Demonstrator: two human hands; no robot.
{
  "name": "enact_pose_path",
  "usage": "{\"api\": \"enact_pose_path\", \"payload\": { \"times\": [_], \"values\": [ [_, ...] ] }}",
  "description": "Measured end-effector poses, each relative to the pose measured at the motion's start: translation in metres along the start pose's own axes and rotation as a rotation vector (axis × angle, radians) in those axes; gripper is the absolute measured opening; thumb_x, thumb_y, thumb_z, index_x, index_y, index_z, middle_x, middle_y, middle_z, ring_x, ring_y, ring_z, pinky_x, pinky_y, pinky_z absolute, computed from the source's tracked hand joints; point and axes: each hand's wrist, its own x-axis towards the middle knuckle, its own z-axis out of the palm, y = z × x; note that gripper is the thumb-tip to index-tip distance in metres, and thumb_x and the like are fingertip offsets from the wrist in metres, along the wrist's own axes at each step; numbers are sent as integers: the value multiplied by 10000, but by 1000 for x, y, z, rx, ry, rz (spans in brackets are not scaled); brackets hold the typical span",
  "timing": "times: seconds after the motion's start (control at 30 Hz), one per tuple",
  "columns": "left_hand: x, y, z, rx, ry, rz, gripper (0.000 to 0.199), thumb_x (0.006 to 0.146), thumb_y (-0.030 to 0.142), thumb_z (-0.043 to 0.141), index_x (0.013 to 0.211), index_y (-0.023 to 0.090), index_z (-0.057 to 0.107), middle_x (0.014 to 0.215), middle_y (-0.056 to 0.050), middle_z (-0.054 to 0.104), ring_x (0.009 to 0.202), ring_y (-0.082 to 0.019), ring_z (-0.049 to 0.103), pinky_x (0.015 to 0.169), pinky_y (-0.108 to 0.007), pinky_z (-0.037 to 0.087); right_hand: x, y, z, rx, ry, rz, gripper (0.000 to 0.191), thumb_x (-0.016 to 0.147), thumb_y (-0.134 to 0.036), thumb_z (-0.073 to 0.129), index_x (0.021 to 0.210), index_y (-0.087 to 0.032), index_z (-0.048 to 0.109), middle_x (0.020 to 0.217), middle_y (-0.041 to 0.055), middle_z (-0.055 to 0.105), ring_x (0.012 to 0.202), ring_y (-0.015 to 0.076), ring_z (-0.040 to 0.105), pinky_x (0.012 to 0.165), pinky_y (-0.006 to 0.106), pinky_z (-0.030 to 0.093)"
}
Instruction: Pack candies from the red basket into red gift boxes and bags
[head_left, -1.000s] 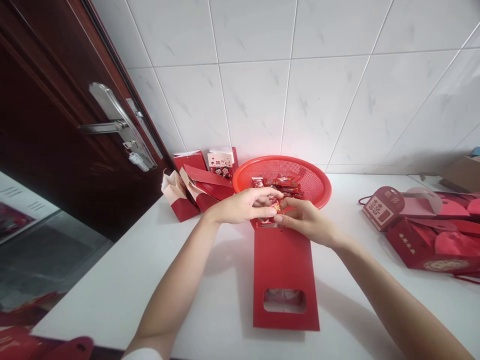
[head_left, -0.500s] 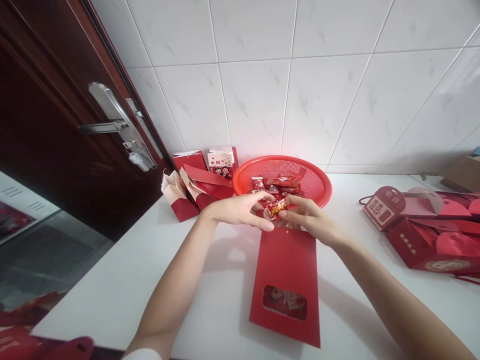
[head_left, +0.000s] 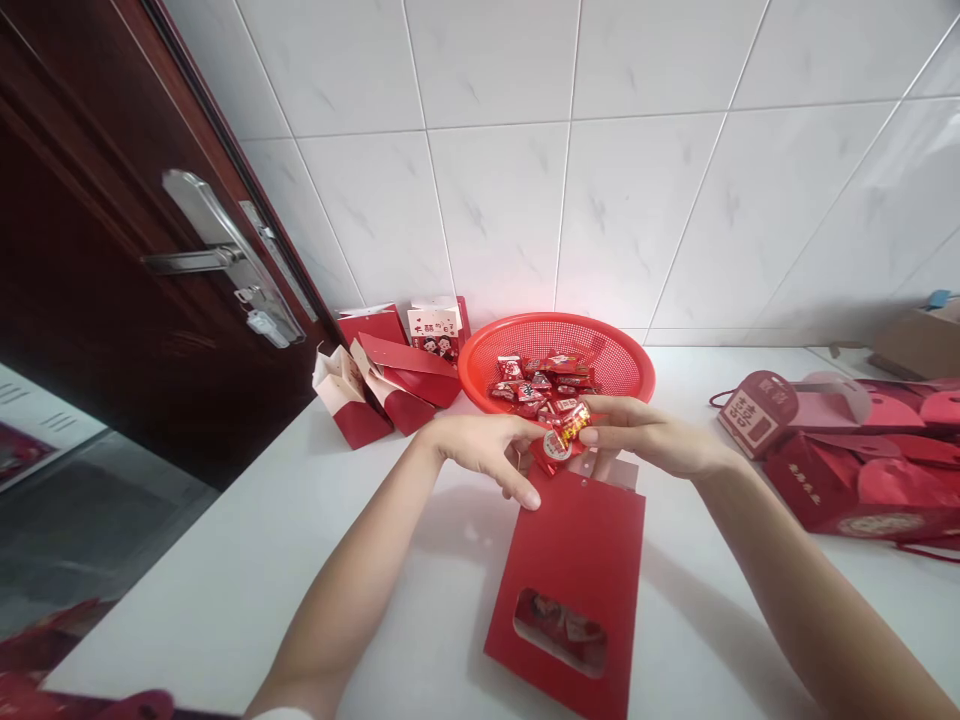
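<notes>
My right hand (head_left: 651, 438) pinches a small bunch of shiny red-and-gold wrapped candies (head_left: 562, 428) over the top of a red paper gift bag (head_left: 577, 545). The bag has a clear window low on its front, with red contents behind it. At the bag's upper left corner is my left hand (head_left: 487, 455), its thumb on the front edge and its fingers partly hidden behind. Its index finger reaches toward the candies. Just beyond both hands, a red plastic basket (head_left: 630, 375) holds more wrapped candies (head_left: 536, 380).
Several red and cream paper bags (head_left: 375, 390) stand left of the basket by the wall. Red gift boxes (head_left: 825, 485) with cord handles lie on the right of the white table (head_left: 390, 600). A dark door (head_left: 90, 200) with a metal handle is at left.
Both hands have come slightly nearer and lower with the candies, over the bag's top. My left thumb now lies at the bag's edge. The view has shifted a little.
</notes>
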Motion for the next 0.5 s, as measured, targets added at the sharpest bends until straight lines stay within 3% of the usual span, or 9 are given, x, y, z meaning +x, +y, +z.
{"api": "enact_pose_path", "payload": {
  "times": [0.13,0.23,0.37,0.5],
  "values": [
    [3,-3,1,16,-52,1,435,672,429,891,969,178,695,775,-1,687,669,-139,615,640,-259,482,-1,0,-3,60,-59,8,369,906,-366,730,1210,-167,665,1070,90,769,892,223,763,822,376,628],
    [2,-4,0,51,-61,-47,427,641,419,904,922,176,694,752,-4,702,662,-146,618,623,-252,469,-3,-2,-5,103,-48,33,306,895,-382,743,1099,-166,672,991,69,774,850,227,778,782,365,638],
    [-3,0,-1,69,-44,-50,337,674,380,877,851,180,671,683,7,686,634,-142,622,588,-233,453,-5,-3,-8,100,-5,65,332,871,-415,766,1054,-161,654,892,69,786,813,223,784,767,339,630],
    [-14,13,1,148,35,0,234,725,335,825,811,171,682,694,6,674,632,-131,608,573,-224,444,-7,-7,-8,40,37,55,353,878,-427,748,1080,-153,653,939,92,787,843,224,772,819,366,618]
  ]
}}
